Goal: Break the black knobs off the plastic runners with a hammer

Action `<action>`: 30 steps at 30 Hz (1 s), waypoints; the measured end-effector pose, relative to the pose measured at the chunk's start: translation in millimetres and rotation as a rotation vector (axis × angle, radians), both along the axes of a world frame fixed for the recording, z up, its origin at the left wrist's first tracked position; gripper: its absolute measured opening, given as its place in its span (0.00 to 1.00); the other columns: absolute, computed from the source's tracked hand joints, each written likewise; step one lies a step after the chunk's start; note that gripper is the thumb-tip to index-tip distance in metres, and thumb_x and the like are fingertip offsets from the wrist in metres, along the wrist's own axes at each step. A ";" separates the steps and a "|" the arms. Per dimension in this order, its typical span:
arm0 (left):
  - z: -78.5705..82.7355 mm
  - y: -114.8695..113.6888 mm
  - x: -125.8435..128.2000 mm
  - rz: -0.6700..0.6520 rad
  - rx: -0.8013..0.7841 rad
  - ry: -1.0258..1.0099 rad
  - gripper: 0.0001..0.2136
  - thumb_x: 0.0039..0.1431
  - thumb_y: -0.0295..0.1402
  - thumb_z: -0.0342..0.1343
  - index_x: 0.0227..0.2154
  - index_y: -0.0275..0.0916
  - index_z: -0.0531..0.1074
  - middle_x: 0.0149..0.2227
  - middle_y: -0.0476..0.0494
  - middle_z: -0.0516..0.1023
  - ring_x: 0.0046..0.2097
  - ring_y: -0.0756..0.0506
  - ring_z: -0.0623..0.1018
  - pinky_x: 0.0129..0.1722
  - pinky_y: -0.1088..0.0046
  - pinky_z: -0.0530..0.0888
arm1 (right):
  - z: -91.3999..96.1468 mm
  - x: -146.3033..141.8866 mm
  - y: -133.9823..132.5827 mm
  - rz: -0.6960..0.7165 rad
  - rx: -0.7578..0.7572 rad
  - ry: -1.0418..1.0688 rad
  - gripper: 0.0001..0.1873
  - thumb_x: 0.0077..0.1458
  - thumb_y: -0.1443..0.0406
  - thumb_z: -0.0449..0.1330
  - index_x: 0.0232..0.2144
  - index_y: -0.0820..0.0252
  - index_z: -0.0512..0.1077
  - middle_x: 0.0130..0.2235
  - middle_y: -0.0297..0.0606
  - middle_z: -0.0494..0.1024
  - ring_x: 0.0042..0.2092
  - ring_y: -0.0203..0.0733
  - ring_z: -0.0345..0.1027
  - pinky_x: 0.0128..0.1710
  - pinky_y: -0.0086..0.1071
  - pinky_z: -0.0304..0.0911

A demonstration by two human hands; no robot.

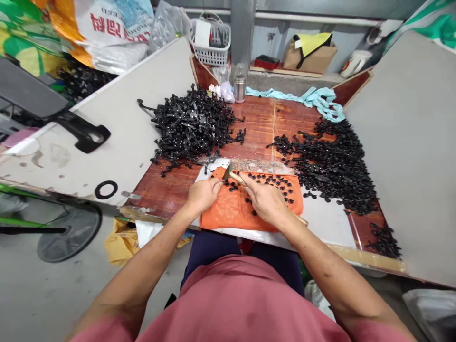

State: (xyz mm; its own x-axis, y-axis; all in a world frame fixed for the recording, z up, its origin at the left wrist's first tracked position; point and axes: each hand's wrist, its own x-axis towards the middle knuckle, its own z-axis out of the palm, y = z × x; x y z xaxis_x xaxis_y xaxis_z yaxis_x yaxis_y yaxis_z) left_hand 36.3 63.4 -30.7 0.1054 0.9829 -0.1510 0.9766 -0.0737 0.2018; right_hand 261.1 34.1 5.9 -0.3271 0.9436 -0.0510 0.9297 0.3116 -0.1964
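cloth: orange | small parts: black | hammer handle: tan | tabletop: reddish-brown

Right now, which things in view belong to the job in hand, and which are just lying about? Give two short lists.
Apparently part of the job:
hammer, gripped by the right hand
orange cloth
small black pieces on it
left black pile and right black pile, probably

Apparently just lying about:
metal flask
white basket
white mug
light-blue cloth strip
black ring
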 end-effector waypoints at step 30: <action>-0.3 14.3 -2.0 0.025 0.044 0.119 0.22 0.71 0.46 0.40 0.44 0.45 0.80 0.42 0.38 0.85 0.43 0.36 0.83 0.36 0.67 0.71 | 2.8 9.2 10.4 -0.027 -0.002 -0.022 0.26 0.74 0.57 0.47 0.70 0.41 0.59 0.42 0.39 0.85 0.37 0.47 0.78 0.35 0.32 0.63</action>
